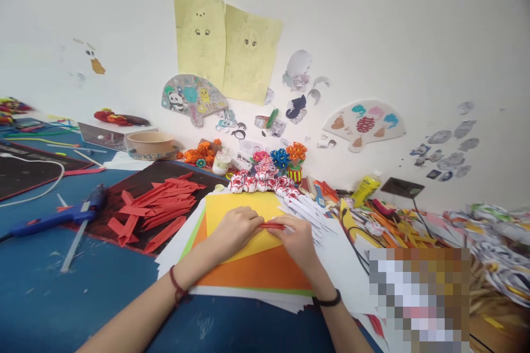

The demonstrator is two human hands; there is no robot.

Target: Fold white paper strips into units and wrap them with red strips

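My left hand (239, 227) and my right hand (297, 236) meet over the paper stack, each pinching one end of a narrow folded red paper strip (273, 226). Beneath them lie a yellow sheet (223, 204) and an orange sheet (256, 276), with green and white sheets under those. To the left, a pile of folded red paper pieces (169, 204) rests on a dark mat (111, 193). Fingertips partly hide the strip.
A blue glue gun (83, 212) lies at the left. Behind the stack are paper flowers (265, 165), a small bottle (221, 162) and a round bowl (151, 146). White strips (310, 215), a yellow bottle (366, 188) and heaped paper pieces (397, 223) are at the right.
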